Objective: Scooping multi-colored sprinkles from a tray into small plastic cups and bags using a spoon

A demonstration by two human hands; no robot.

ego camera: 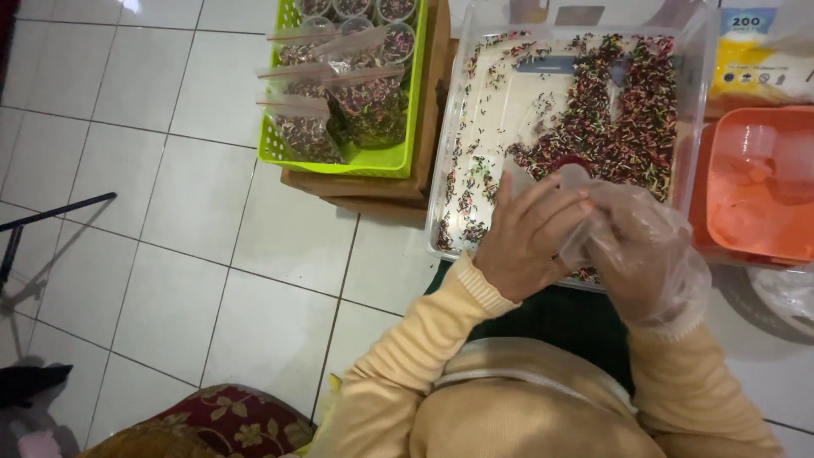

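My left hand (524, 242), bare, and my right hand (640, 246), in a thin clear plastic glove, meet over the near edge of a clear plastic tub (441, 182). Between them they hold a small clear plastic bag (575, 182), its mouth up. The tub holds a heap of multicoloured sprinkles (623, 123), thick at the right and scattered at the left. Whether the bag has anything in it is hidden by my fingers.
A lime green basket (415, 110) with several filled sprinkle bags and cups rests on a wooden stand at the left. An orange container (755, 182) with clear cups sits at the right, a yellow box behind it. White tiled floor spreads to the left.
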